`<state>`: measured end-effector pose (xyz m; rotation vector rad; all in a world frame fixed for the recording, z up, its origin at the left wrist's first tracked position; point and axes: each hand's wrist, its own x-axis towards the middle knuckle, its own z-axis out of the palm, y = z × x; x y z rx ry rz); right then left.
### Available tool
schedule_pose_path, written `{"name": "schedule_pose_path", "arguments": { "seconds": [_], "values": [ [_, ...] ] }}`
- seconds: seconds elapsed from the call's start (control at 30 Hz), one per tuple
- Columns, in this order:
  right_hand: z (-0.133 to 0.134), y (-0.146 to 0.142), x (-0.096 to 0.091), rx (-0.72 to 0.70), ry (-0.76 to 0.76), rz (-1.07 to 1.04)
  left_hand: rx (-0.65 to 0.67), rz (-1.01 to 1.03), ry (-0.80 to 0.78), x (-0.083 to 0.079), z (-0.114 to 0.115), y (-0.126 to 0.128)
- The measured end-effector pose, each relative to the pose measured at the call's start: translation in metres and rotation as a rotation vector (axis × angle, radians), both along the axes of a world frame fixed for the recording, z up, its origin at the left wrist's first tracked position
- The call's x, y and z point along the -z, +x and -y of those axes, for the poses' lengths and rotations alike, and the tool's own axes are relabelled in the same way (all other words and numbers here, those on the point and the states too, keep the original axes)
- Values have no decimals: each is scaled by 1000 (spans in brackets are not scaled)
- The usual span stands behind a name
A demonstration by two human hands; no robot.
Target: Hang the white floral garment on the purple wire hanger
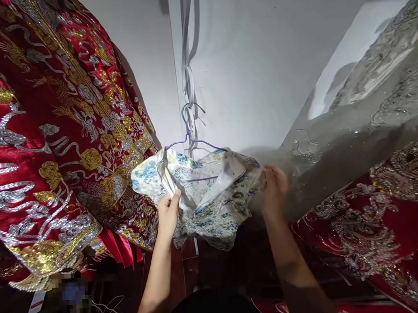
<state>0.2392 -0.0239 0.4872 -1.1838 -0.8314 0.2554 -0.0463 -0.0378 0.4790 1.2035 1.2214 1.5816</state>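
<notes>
While floral garment (216, 224) hangs on purple hanger (188, 138), left hand (167, 214) pinches its front edge below hanger; right hand (275, 185) blurred at sleeve, right of hanger, grip cannot be told. White wall (253, 69) behind hanger; red embroidered garment (69, 127) left; beaded red garment (362, 237) right; dark tiled floor (191, 273) below.

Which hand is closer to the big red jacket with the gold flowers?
The left hand. It pinches an edge of the floral top, on the side towards the red embroidered jacket. The right hand, blurred, is at the top's opposite side, farther from the jacket.
</notes>
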Motion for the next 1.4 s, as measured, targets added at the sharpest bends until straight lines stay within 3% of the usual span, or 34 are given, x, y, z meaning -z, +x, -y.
{"name": "schedule_pose_path", "arguments": {
  "seconds": [0.07,0.1,0.13,0.2,0.27,0.37,0.5,0.67,0.77,0.87,1.0,1.17,1.27,1.4],
  "values": [
    [17,-29,22,259,41,-62,0,129,-53,9,4,-2],
    [25,-47,33,235,20,-66,17,186,-77,11,6,-2],
    [32,-65,42,119,-24,-48,40,228,-97,13,7,-2],
    [41,-100,57,-518,-266,79,92,276,-126,11,9,1],
    [42,-128,65,-931,-416,91,133,303,-151,7,12,5],
    [36,-148,68,-1112,-410,-32,200,328,-214,1,15,9],
    [33,-150,68,-1167,-348,-155,202,391,-237,-5,19,11],
    [43,-138,63,-1185,-327,-135,206,544,-266,-10,21,17],
    [47,-129,59,-1189,-355,-126,226,600,-277,-7,19,21],
    [46,-115,58,-1077,-374,-118,193,605,-200,4,17,23],
    [45,-98,63,-1022,-443,-47,164,458,-98,27,22,26],
    [49,-106,71,-1029,-459,37,321,139,-88,53,36,35],
    [50,-117,74,-1054,-461,43,316,-43,-54,61,41,38],
    [46,-122,71,-1101,-449,-21,302,-150,-94,59,43,38]
  ]
}}
